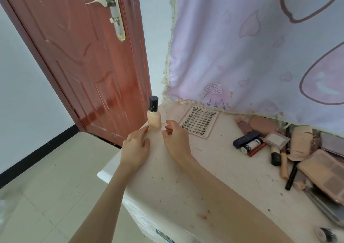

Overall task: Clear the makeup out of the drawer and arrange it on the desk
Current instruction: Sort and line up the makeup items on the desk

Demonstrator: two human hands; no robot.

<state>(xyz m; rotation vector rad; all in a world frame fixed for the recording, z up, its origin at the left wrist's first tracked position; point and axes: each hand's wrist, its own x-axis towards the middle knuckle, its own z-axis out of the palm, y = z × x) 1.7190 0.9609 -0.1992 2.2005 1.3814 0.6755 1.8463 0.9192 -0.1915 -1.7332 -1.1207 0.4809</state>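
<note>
Fingers (pixel 145 131) of your left hand (pixel 135 149) lie straight against the base of the foundation bottle (pixel 154 119), steadying it upright at the surface's (pixel 214 168) far left corner. Right hand (pixel 176 140): fingers loosely curled, holding nothing, just beside the bottle, likely ready to catch a tip. Lash tray (pixel 199 121) lies flat behind, printed "XOYO". The makeup pile (pixel 290 149) waits unsorted, right. Other labels unreadable.

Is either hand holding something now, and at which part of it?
Nothing is clearly held. The left hand touches the lower body of the upright foundation bottle with its fingertips; the right hand, beside it, holds nothing.
</note>
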